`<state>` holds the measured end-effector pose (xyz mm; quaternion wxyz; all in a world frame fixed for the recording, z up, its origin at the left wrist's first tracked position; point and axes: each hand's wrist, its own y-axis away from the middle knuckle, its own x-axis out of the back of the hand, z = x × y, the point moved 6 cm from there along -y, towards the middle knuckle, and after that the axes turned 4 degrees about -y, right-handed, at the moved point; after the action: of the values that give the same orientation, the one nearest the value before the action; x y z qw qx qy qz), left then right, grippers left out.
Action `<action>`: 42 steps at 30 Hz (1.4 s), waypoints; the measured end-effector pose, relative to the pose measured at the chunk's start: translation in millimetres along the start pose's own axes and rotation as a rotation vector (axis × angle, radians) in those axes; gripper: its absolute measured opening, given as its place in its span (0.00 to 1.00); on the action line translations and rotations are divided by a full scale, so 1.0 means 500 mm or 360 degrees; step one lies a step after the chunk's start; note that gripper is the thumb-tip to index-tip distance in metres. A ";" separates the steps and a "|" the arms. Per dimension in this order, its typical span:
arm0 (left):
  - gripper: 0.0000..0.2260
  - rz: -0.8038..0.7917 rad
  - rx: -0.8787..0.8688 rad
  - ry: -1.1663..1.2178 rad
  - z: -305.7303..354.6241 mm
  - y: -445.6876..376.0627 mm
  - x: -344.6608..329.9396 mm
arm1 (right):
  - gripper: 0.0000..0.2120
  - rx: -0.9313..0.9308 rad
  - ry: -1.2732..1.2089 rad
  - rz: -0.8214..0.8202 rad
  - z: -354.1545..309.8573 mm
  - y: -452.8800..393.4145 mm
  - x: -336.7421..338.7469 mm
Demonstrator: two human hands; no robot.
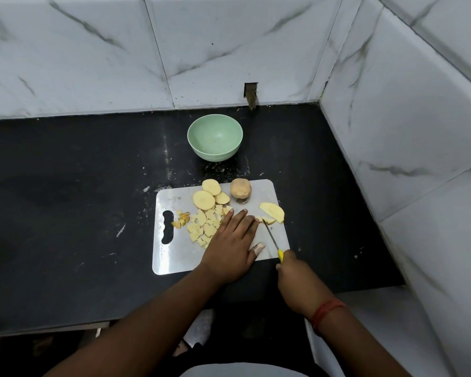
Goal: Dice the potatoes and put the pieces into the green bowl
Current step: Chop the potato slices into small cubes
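Slice (272,212) under work lies just beyond my knife (272,236) tip, long axis slanting away to my right, nearer my right hand (294,270), which grips the yellow handle. My left hand (233,242) lies flat, fingers straight, on the board (174,261), touching the diced pile (204,225) at its left. Bowl (214,141) stands well beyond both hands, holding 0 pieces. 3 slices and 1 uncut piece (241,188) wait between.
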<state>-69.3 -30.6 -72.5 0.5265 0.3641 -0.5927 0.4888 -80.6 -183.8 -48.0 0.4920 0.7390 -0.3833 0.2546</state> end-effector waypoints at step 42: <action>0.25 0.0001 0.0035 0.0053 -0.006 0.010 0.006 | 0.10 0.0035 0.0108 -0.0051 -0.026 -0.020 -0.016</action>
<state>-73.7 -26.3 -70.5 0.5321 0.3615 -0.5785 0.5015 -76.8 -166.8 -54.3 0.5005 0.7414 -0.3517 0.2758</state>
